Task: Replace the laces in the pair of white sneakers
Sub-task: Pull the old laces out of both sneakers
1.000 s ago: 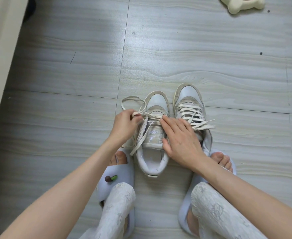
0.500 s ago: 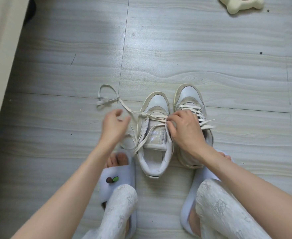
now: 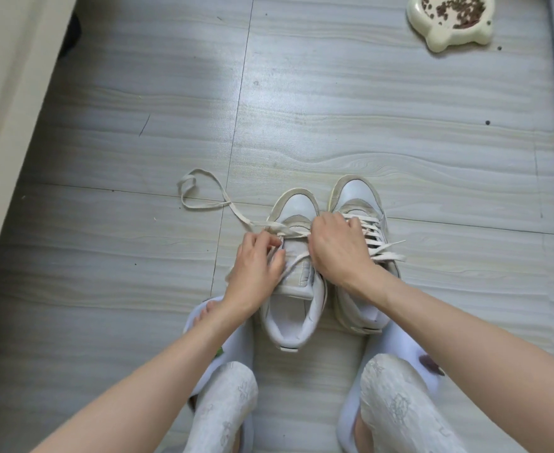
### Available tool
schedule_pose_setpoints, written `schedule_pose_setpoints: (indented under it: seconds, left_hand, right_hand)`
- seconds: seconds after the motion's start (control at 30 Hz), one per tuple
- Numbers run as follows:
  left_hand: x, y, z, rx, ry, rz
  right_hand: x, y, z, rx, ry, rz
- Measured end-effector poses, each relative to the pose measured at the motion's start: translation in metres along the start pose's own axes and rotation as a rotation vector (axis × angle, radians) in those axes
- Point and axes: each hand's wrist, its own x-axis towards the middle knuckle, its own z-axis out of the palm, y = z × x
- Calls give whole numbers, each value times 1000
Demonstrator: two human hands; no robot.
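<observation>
The grey wood-grain floor fills the frame, a pale wall edge at upper left, a cream pet bowl of kibble at upper right. Centre frame, the pair of white sneakers stands side by side: the right sneaker fully laced, the left sneaker now unlaced to its lowest eyelets. Its lace, half a second ago lifted, has been drawn further out and lies looped on the floor left of centre. The left hand has returned to pinch the lace at the tongue; the right hand curls over the far eyelets, grip hidden – removal looks nearly done
</observation>
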Motion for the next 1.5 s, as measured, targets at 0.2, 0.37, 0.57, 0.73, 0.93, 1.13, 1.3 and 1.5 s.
schedule_pose_setpoints:
  seconds: [0.2, 0.37, 0.57, 0.73, 0.93, 1.13, 1.3, 1.5]
  left_hand:
    - [-1, 2, 0, 23, -46, -22]
    - [2, -2, 4, -22, -25, -45]
    - [1, -5, 5, -36, -20, -48]
    - [0, -4, 5, -38, -31, -61]
    - [1, -4, 4, 2, -51, -64]
    - [0, -4, 6, 11, -47, -73]
    - [-1, -6, 5, -15, -51, -75]
    - [-2, -7, 5, -13, -59, -68]
  right_hand:
    - [21, -1, -20, 241, 69, -125]
    - [-17, 30, 3, 452, 37, 76]
    - [-13, 21, 3, 412, 19, 109]
    - [11, 20, -41, 877, 52, 276]
    - [-7, 41, -30, 909, 93, 424]
    - [-35, 36, -3, 361, 355, 90]
    - [-19, 20, 5, -42, 166, -82]
    - [-13, 27, 0, -49, 66, -64]
